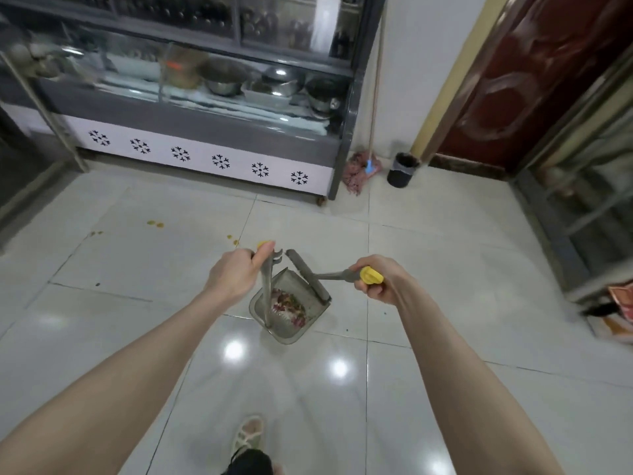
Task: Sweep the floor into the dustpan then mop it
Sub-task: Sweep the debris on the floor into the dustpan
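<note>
My left hand grips the yellow-capped upright handle of a grey dustpan, which hangs just above the white tiled floor. Reddish and green scraps lie inside the pan. My right hand grips the yellow-ended handle of a grey broom, whose head rests at the pan's right rim. A mop with a pink string head and a long wooden pole leans in the far corner against the wall.
A glass display fridge with metal bowls stands along the back. A small black bin sits beside the mop. A dark red door is at the right. Yellow-brown spots mark the tiles ahead. My foot shows below.
</note>
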`<state>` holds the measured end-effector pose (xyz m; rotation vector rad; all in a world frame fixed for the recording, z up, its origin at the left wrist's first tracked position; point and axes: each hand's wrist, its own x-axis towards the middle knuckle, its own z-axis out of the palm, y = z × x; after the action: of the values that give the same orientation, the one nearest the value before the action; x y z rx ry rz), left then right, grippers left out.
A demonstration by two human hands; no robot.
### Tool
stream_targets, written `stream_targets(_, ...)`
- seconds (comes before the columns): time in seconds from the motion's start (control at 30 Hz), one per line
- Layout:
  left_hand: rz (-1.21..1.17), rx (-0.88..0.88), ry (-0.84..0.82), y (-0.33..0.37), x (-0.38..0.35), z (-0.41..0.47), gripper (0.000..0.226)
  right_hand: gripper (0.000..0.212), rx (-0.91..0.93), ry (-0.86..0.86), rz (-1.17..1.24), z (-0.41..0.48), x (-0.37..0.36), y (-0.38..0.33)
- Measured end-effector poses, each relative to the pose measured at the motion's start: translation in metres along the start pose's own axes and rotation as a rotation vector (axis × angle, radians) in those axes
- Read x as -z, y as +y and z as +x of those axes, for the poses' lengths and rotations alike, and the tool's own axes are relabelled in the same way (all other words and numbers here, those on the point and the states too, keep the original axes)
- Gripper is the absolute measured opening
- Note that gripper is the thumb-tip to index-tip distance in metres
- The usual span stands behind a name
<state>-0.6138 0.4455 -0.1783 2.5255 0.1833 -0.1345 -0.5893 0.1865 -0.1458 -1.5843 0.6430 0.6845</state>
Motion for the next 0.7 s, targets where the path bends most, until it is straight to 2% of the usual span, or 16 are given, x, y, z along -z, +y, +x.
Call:
stream_targets(0.3,0.011,-0.171,-0.083,0.115,-0.054,0.151,0.071,0.009,0.021,0.145,0.124,0.077,0.119,-0.071)
stream_targets(0.7,0.047,-0.299,-0.163,0.266,-0.116,0.353,0.080,0.009,-0.025,0.311,0.149,0.204,0.267,-0.195)
